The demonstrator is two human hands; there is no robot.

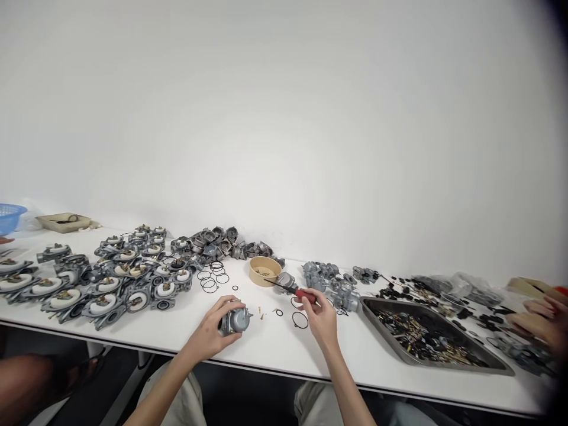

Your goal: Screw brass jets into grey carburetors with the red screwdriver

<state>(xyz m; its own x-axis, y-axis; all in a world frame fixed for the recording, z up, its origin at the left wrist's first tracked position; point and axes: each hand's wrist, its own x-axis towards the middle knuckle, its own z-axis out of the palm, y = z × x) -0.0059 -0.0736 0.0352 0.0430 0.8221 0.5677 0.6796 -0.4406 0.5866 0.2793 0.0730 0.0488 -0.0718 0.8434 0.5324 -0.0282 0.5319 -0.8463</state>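
Observation:
My left hand point(217, 328) is wrapped round a grey metal carburetor point(238, 320) near the table's front edge. In my right hand point(318, 313) is the red handle of a screwdriver point(305, 294); its dark shaft points left, with the tip over the round tan bowl point(265, 271). Small screws lie in that bowl. Between my hands are a few tiny brass screws point(261, 313) and a small black ring point(279, 312). A larger black ring point(300, 320) lies by my right hand.
Rows of opened carburetor bodies point(106, 284) cover the left side. Grey castings point(213, 242) are piled at the back. A metal tray point(435, 340) of brass and black parts stands at right. Another person's hands point(544, 316) are at far right. Black rings point(213, 276) lie mid-table.

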